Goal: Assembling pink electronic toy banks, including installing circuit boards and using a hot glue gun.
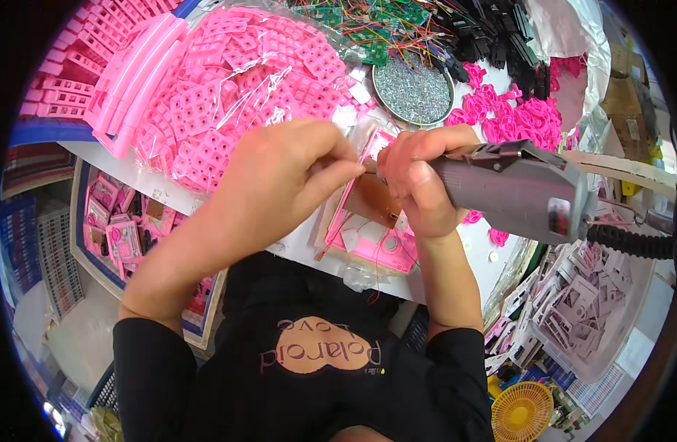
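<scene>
At the far left, below the table edge, a shallow tray [84, 243] holds assembled pink toy pieces laid side by side. Above it on the white table [151, 180] a clear plastic bag [243, 81] bulges with loose pink moulded plates, with pink curved strips stacked at its left. Further along, a round metal dish [412, 90] is filled with small silvery screws, green circuit boards with coloured wires lying just behind it. The left hand [279, 184] has its fingers pinched nearly closed at the top edge of a pink plastic housing [372, 236] that lies flat on the table, a brown circuit board set in it; whether something tiny sits between the fingertips cannot be told. The right hand [419, 180] is wrapped tight round a grey electric screwdriver [515, 188], its tip hidden among the fingers over the housing. At the far right, a bin [589, 309] holds pale frame-like parts.
</scene>
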Demonstrator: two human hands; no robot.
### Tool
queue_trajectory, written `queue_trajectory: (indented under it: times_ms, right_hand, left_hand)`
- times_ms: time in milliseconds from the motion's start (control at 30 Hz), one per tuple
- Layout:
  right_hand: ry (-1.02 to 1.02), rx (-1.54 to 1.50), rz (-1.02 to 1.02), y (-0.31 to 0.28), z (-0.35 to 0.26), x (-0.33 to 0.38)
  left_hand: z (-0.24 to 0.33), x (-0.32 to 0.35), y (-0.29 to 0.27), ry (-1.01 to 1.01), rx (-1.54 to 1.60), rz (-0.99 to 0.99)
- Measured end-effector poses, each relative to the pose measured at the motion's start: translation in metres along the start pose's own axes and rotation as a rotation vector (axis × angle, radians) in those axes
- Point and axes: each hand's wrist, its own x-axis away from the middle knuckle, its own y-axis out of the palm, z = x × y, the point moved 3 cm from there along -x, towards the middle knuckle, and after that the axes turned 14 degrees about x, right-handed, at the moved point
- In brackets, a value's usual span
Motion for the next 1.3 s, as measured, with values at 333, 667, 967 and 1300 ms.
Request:
queue_trajectory:
  times_ms: [333,667,967,1300]
  right_hand:
    - [0.032,0.129,-0.112,0.004,0.01,0.003]
    - [-0.063,-0.08,-0.098,0.002,-0.045,0.002]
    - [-0.008,-0.284,-0.051,-0.003,-0.036,0.006]
    - [0.003,-0.241,-0.126,0.004,-0.061,0.017]
  left_hand:
    - [-0.033,0.043,0.025,0.055,-0.076,-0.025]
    - [-0.04,0.042,0.042,0.141,-0.15,-0.062]
    - [-0.046,0.042,0.056,0.202,-0.084,-0.109]
    - [-0.042,0.043,0.058,0.283,-0.061,-0.06]
